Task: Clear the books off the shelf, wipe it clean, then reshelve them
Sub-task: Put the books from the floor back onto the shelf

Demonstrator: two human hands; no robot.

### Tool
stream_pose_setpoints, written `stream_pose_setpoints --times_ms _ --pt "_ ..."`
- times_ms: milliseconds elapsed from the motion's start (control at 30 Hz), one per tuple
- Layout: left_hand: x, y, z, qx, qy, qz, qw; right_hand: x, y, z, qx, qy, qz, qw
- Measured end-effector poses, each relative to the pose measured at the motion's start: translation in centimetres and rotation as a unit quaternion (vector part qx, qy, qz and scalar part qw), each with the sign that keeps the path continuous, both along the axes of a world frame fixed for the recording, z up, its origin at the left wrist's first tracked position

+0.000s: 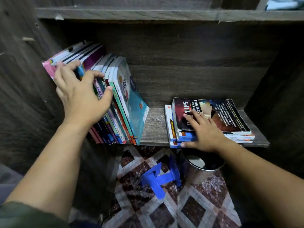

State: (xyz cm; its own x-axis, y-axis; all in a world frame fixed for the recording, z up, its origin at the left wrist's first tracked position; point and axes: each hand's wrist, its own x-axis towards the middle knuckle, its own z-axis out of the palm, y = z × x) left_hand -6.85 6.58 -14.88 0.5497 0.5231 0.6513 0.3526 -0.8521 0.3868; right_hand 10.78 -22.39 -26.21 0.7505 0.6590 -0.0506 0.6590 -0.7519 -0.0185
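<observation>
A row of upright, leaning books (125, 99) stands at the left end of the dark wooden shelf (154, 127). My left hand (80, 94) lies over the tops and spines of that row, its fingers curled between some of the books and its thumb against a teal spine. On the right of the shelf lies a flat stack of books (220, 116) with a dark cover on top. My right hand (204, 130) rests on that stack, fingers straight on the top cover, thumb against the front edge of the lower books.
A bare strip of shelf board separates the two groups of books. Below the shelf, a blue plastic stool (161, 176) and a shiny metal bin (202, 165) stand on a patterned tile floor (194, 209). Another shelf board (164, 14) runs above.
</observation>
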Motion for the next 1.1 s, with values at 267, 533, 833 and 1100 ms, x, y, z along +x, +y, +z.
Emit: stream_pose_setpoints --times_ms 267,533,833,1100 --pt "0.3 -0.6 0.0 -0.014 -0.004 0.008 1.0 -0.2 -0.1 0.8 -0.021 0.027 -0.011 0.999" --pt "0.0 -0.4 0.4 -0.014 0.0 0.003 1.0 -2.5 1.2 3.1 -0.025 -0.044 -0.04 0.998" --pt "0.4 -0.1 1.0 -0.026 -0.013 0.015 0.999 -5.1 8.5 6.7 0.449 -0.036 -0.05 0.891" --pt "-0.4 0.5 0.6 -0.004 -0.001 0.002 1.0 -7.5 16.4 8.5 0.664 0.08 -0.029 0.743"
